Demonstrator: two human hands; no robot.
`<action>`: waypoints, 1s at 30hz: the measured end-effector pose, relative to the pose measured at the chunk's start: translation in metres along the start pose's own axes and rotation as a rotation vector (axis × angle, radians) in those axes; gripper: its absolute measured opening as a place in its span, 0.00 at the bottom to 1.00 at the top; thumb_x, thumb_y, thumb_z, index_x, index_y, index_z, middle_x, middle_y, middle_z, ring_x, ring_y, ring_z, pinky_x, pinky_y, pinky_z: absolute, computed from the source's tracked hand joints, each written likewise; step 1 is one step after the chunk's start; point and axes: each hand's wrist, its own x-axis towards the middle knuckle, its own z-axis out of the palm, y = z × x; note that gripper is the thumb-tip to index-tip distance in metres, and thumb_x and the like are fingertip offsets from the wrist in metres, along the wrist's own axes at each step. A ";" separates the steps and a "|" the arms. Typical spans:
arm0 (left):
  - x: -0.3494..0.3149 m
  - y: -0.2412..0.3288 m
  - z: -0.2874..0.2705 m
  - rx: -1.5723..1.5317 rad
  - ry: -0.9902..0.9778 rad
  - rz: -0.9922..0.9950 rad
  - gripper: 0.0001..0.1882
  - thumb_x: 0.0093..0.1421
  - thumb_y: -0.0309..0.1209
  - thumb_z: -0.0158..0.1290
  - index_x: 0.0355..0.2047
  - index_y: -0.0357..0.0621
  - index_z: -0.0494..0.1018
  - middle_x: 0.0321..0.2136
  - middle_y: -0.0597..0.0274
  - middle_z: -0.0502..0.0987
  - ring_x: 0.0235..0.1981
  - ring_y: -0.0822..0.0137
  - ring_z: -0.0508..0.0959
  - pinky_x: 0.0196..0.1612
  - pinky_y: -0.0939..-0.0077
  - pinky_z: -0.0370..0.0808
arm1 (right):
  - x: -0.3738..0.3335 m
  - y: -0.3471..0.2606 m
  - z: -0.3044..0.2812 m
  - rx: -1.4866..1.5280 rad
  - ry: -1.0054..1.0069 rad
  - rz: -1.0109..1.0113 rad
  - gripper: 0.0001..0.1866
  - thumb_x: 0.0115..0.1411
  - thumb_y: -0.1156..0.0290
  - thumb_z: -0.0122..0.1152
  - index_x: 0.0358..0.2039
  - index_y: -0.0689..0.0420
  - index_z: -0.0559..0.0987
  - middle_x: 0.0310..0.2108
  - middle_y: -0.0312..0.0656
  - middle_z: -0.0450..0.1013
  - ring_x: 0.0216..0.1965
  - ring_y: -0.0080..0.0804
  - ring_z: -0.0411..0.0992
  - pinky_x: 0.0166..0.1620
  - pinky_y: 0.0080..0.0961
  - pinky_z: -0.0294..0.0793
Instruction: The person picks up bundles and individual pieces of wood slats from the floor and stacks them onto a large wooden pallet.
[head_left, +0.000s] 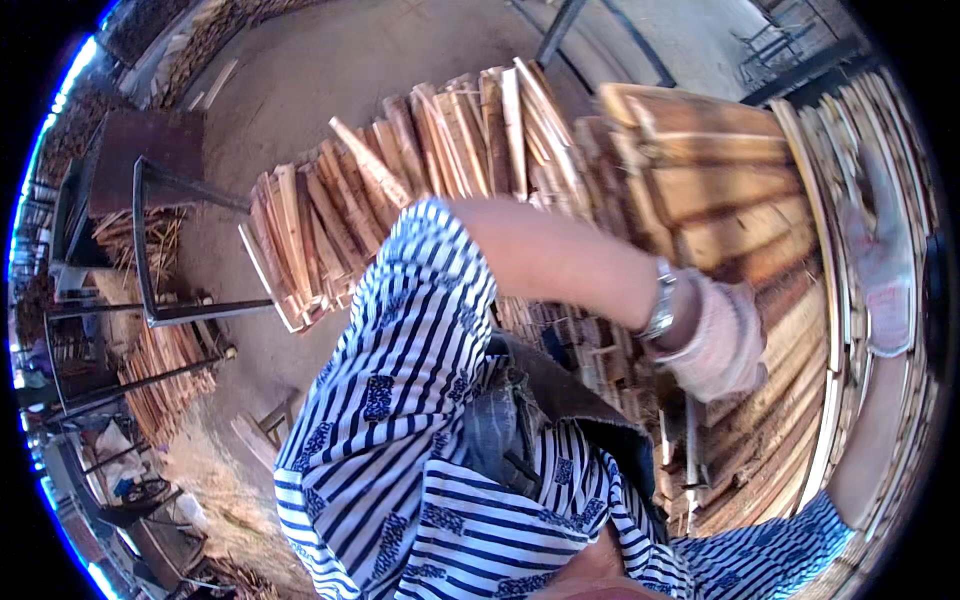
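My left hand (718, 342), in a pale knitted glove with a metal-band watch above it, is over a broad layer of brown and yellow wooden boards (740, 215). Its fingers look curled in, and slight blur hides anything inside them. At the far right, my right hand (884, 285) wears a whitish glove with reddish marks. Its fingers stretch out along the pale edges of stacked boards (850, 395). Whether that palm presses on a board is hard to see.
A long row of cut wood strips (400, 165) lies across the middle. Metal frame bars (145, 240) stand on the left, near a brown panel (150, 160) and another wood pile (165, 380). A dark metal post (560, 35) rises behind. Dusty floor (320, 75) shows beyond the strips.
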 end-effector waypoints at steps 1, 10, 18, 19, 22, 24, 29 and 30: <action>-0.031 0.005 0.004 -0.164 0.105 -0.055 0.14 0.55 0.34 0.53 0.34 0.34 0.69 0.26 0.48 0.77 0.31 0.50 0.80 0.34 0.50 0.76 | 0.036 -0.025 0.013 0.208 -0.077 0.320 0.33 0.65 0.76 0.59 0.69 0.62 0.59 0.67 0.46 0.61 0.67 0.34 0.59 0.66 0.28 0.62; -0.298 0.013 0.111 -0.995 0.786 -0.819 0.26 0.63 0.39 0.59 0.58 0.44 0.69 0.55 0.50 0.73 0.58 0.54 0.72 0.62 0.62 0.69 | 0.347 -0.254 0.280 0.106 -0.472 -0.192 0.33 0.61 0.59 0.57 0.62 0.63 0.66 0.54 0.57 0.72 0.56 0.47 0.72 0.61 0.34 0.68; -0.669 0.116 0.290 -0.514 0.371 -2.673 0.67 0.40 0.60 0.70 0.66 0.26 0.49 0.63 0.31 0.59 0.66 0.44 0.61 0.67 0.60 0.60 | 0.207 -0.469 0.627 1.003 -1.020 0.120 0.40 0.67 0.53 0.54 0.70 0.63 0.52 0.68 0.54 0.57 0.68 0.48 0.57 0.71 0.35 0.54; -0.694 0.136 0.298 -0.611 0.354 -2.859 0.72 0.38 0.63 0.70 0.69 0.31 0.42 0.66 0.31 0.55 0.68 0.41 0.57 0.68 0.57 0.58 | 0.158 -0.471 0.640 0.885 -1.191 0.211 0.39 0.66 0.55 0.56 0.69 0.63 0.55 0.66 0.56 0.60 0.66 0.50 0.61 0.70 0.36 0.57; -0.739 0.171 0.321 -0.449 0.007 -3.017 0.73 0.38 0.62 0.70 0.70 0.35 0.40 0.69 0.34 0.48 0.70 0.40 0.52 0.69 0.50 0.53 | 0.027 -0.463 0.639 0.808 -1.382 0.313 0.38 0.63 0.53 0.60 0.65 0.65 0.62 0.62 0.61 0.65 0.63 0.50 0.65 0.65 0.35 0.64; -0.767 0.168 0.340 -0.401 -0.114 -3.043 0.69 0.43 0.59 0.67 0.71 0.36 0.39 0.69 0.34 0.48 0.69 0.38 0.52 0.70 0.48 0.52 | -0.026 -0.454 0.622 0.855 -1.525 0.495 0.36 0.62 0.53 0.60 0.63 0.63 0.65 0.61 0.58 0.67 0.63 0.50 0.65 0.64 0.34 0.64; -0.785 0.125 0.399 -0.149 -0.355 -3.282 0.46 0.63 0.44 0.48 0.72 0.41 0.36 0.71 0.34 0.40 0.71 0.36 0.47 0.70 0.45 0.52 | -0.077 -0.446 0.593 0.706 -1.779 0.696 0.34 0.62 0.56 0.61 0.63 0.61 0.66 0.56 0.56 0.72 0.58 0.47 0.71 0.60 0.34 0.68; -0.785 0.119 0.401 -0.239 -0.344 -3.318 0.50 0.60 0.43 0.53 0.72 0.42 0.34 0.72 0.34 0.37 0.72 0.35 0.40 0.70 0.44 0.51 | -0.077 -0.447 0.593 0.700 -1.765 0.665 0.34 0.62 0.56 0.61 0.63 0.62 0.66 0.56 0.56 0.72 0.58 0.47 0.71 0.61 0.33 0.68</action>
